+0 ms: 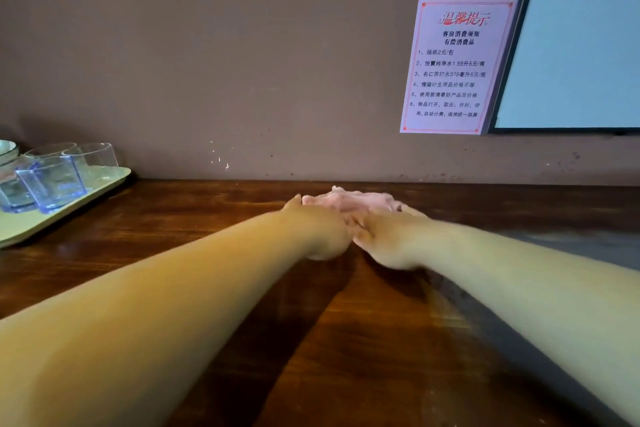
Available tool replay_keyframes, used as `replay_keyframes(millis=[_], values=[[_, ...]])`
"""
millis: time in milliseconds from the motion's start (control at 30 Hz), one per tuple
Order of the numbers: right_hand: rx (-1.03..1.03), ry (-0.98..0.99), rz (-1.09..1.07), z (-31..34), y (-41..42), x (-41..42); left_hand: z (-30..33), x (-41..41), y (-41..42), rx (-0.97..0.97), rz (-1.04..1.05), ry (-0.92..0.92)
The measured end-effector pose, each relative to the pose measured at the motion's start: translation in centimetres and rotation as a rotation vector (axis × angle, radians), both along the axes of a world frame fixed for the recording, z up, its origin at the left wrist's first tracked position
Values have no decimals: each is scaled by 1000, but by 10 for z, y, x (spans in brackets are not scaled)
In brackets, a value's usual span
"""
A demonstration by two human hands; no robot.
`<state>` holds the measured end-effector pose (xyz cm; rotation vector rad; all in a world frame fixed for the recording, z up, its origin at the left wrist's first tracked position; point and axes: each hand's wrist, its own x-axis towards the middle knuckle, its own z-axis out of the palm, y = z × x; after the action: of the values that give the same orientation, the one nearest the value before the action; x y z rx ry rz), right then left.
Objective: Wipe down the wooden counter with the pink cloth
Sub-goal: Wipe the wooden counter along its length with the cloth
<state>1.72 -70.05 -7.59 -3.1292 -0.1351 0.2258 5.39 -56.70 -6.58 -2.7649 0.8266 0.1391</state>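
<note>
Together two hands (349, 229) press one pink cloth (349, 199) on counter (207, 236).

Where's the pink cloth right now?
In the head view the pink cloth lies under both hands, left hand and right hand, at the back of the wooden counter near the wall, right of the tray.

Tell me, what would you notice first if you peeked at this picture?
Two bare arms reach across the wooden counter, and the left hand and right hand meet on a pink cloth near the back wall. At far left, clear glasses stand on a pale green tray. A printed notice hangs on the wall at upper right.
</note>
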Motion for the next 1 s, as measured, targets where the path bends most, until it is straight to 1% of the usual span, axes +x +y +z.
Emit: replay_keyframes(millis=[100,167,267,300,367,400,467,500,533,567,633,667,700,800,867,933,1000], values=[[-5,9,-101,2,-4,36,0,19,-20,-133,140,80],[25,12,-78,-1,-5,42,-2,22,-27,-154,163,94],[87,-20,-10,9,-7,16,6,14,-20,-164,125,138],[80,-14,-6,12,-8,1,11,7,-16,-126,97,177],[-1,11,4,13,-9,-31,14,-6,-16,-102,40,190],[-47,15,1,11,-8,-40,12,-10,-20,-99,29,153],[-70,6,15,11,-5,-38,11,-14,-33,-137,37,77],[-45,-9,22,14,-5,-30,11,-10,-39,-161,29,68],[-11,-26,16,15,-8,-17,9,-2,-43,-228,51,112],[-11,-33,4,16,-12,-3,7,7,-45,-220,67,127],[-52,-2,-107,9,-23,21,4,13,-47,-178,121,127],[-62,31,-161,4,-29,29,0,16,-47,-150,102,105],[-61,44,-170,0,-32,33,-1,15,-48,-150,83,101],[30,-35,-70,0,-32,20,2,17,-48,-148,53,136],[82,-62,22,8,-36,-3,7,13,-45,-107,31,139],[68,-27,28,8,-39,-28,10,3,-47,-67,4,154],[73,-70,31,7,-36,-36,11,-6,-60,-29,-28,131]])
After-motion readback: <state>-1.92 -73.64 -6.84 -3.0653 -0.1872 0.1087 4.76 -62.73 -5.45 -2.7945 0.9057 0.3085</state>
